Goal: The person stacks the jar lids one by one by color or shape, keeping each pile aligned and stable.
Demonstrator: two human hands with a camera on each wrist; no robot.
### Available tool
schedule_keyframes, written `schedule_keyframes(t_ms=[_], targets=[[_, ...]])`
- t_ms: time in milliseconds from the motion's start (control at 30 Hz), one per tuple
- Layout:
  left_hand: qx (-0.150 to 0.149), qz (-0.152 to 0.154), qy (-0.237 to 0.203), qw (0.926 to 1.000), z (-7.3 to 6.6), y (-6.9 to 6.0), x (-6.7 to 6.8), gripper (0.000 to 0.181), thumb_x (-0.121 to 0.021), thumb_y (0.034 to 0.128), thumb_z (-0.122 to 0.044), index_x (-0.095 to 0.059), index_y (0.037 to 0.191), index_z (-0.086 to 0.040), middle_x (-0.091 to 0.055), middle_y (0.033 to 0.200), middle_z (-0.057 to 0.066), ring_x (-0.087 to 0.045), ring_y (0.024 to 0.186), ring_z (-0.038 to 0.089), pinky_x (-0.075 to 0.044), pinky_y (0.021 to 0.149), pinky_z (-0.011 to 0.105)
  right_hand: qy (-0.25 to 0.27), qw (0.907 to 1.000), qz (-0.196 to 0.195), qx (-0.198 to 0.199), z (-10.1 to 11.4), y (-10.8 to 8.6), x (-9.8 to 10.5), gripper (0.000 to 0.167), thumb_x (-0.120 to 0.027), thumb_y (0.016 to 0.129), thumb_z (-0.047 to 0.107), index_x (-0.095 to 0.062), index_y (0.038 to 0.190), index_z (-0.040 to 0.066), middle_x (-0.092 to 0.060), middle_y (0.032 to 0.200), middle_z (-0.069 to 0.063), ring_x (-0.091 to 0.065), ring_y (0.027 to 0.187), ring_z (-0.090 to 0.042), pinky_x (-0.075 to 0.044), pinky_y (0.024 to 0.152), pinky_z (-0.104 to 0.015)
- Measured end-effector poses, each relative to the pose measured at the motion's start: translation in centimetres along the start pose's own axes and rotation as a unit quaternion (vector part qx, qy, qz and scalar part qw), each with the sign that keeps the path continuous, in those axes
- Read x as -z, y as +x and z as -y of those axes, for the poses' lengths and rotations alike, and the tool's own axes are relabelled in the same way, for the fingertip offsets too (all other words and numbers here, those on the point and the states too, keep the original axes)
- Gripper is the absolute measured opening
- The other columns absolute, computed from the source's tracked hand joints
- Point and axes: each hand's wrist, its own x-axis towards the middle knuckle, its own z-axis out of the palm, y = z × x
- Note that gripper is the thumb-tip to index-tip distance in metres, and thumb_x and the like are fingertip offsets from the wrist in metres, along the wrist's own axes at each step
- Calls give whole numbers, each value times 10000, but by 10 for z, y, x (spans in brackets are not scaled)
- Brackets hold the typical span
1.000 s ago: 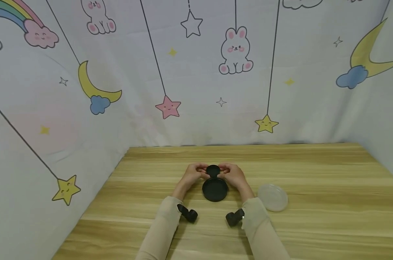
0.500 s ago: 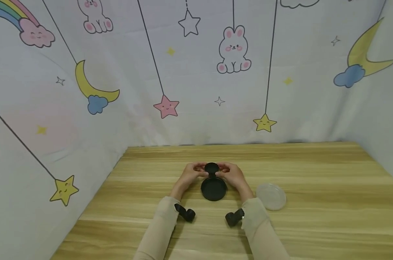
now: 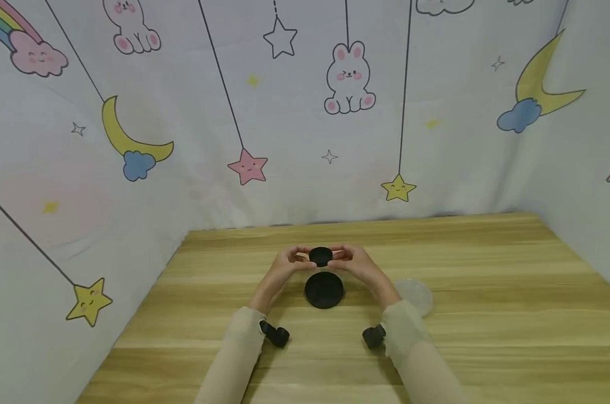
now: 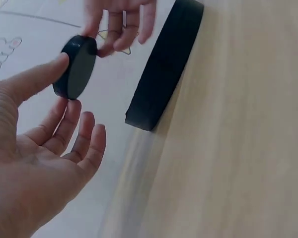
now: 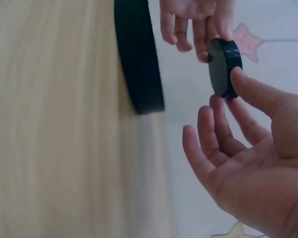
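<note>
In the head view a small black round dish (image 3: 320, 257) is held up between both hands, above the table. My left hand (image 3: 284, 268) pinches its left edge between thumb and fingertips, and my right hand (image 3: 359, 265) pinches the opposite edge the same way. The left wrist view shows the small dish (image 4: 77, 69) side-on, its flat grey-looking underside turned toward the table. A larger black round dish (image 3: 324, 290) lies on the table just nearer than the hands, apart from the small one. Its thick side wall (image 5: 139, 59) shows in the right wrist view.
A clear, round plastic disc (image 3: 416, 296) lies on the wood-grain table (image 3: 466, 336), partly behind the right sleeve (image 3: 408, 331). A white curtain (image 3: 294, 196) with cartoon prints closes off the back and sides.
Both hands have raised the small dish and moved it away from the larger one, so a gap shows between them. The head view has shifted slightly to the right.
</note>
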Motion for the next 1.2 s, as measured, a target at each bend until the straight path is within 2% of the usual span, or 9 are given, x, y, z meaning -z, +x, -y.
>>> schedule_keyframes(t_ms=[67, 200, 300, 433, 533, 667, 833, 1033, 1200], targets=[[-186, 165, 91, 9996, -3, -5, 1, 407, -736, 845, -111, -595, 1214, -16, -584, 1134, 9, -572, 864, 111, -497, 835, 276, -122, 9998, 162, 65, 6, -5, 3, 477, -653, 937, 162, -518, 1363, -8, -615, 1179, -217, -609, 1038, -237, -515, 967, -433], [-642, 602, 220, 9959, -8, -11, 1, 447, -778, 826, -231, -586, 1184, -46, -577, 1134, 9, -576, 903, 111, -519, 811, 252, -308, 9987, 345, 219, 13, -15, 8, 475, -645, 943, 170, -508, 1356, -20, -641, 1107, -195, -621, 958, -171, -514, 945, -459], [-798, 880, 347, 9923, -11, -14, 1, 533, -775, 828, -258, -559, 1249, -13, -577, 1144, 40, -566, 929, 113, -524, 798, 235, -429, 9972, 516, 344, 14, -19, 10, 461, -643, 945, 164, -514, 1340, -35, -653, 1096, -207, -627, 931, -151, -525, 918, -446], [-672, 1074, 586, 9902, -14, -20, 3, 553, -744, 840, -148, -544, 1323, 29, -586, 1207, 158, -551, 954, 139, -514, 793, 234, -476, 9957, 720, 327, 14, -23, 7, 459, -652, 938, 170, -521, 1328, -35, -629, 1166, -230, -628, 985, -190, -533, 912, -412], [-703, 1104, 735, 9887, -13, -21, 3, 478, -724, 838, -67, -579, 1280, 45, -589, 1202, 218, -539, 964, 191, -501, 799, 260, -435, 9962, 726, 199, 14, -25, 2, 455, -661, 927, 156, -525, 1314, -39, -594, 1228, -248, -612, 1067, -283, -525, 927, -421], [-719, 1109, 950, 9867, -7, -19, 4, 432, -728, 820, -47, -588, 1219, 38, -581, 1153, 176, -484, 983, 242, -455, 821, 284, -473, 9968, 639, -54, 16, -27, -4, 452, -669, 906, 134, -532, 1304, -33, -533, 1333, -252, -521, 1218, -394, -467, 1008, -493], [-380, 1262, 1082, 9853, 0, -19, 5, 465, -757, 799, -68, -549, 1210, -1, -551, 1184, 130, -472, 956, 209, -419, 826, 303, -453, 9962, 646, -357, 12, -28, -10, 457, -679, 896, 96, -536, 1314, -25, -450, 1437, -264, -408, 1340, -457, -378, 1090, -560], [-383, 1440, 1052, 9832, 7, -19, 1, 487, -755, 802, -47, -521, 1221, 33, -562, 1201, 226, -551, 963, 170, -443, 863, 304, -470, 9954, 600, -581, 4, -28, -13, 435, -676, 894, 67, -548, 1302, -16, -433, 1468, -256, -348, 1393, -472, -344, 1118, -573], [-322, 1498, 1117, 9819, 11, -19, -2, 494, -757, 805, -51, -516, 1228, 33, -568, 1168, 220, -553, 958, 164, -449, 872, 297, -470, 9943, 638, -713, -1, -28, -13, 457, -676, 888, 73, -536, 1315, -14, -433, 1471, -255, -342, 1403, -459, -346, 1122, -560]])
